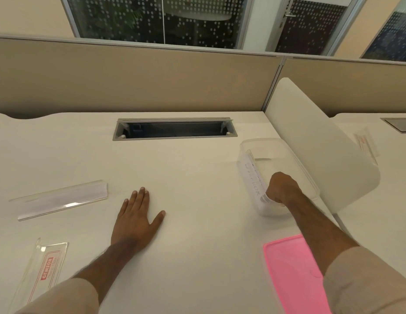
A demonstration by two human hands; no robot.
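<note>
Pink lid [292,275] lies off, closing not yet done; the right hand [281,189] grips a lettered name plate [253,180] inside the clear container [276,142] at the right edge of the desk [186,177]. A blank plate [61,199] and a red-printed plate [47,270] wait at left; the left hand [137,219] lies flat, empty.

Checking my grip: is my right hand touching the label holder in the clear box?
Touching. Head view: the right hand grips the near end of the label holder inside the clear box.
</note>
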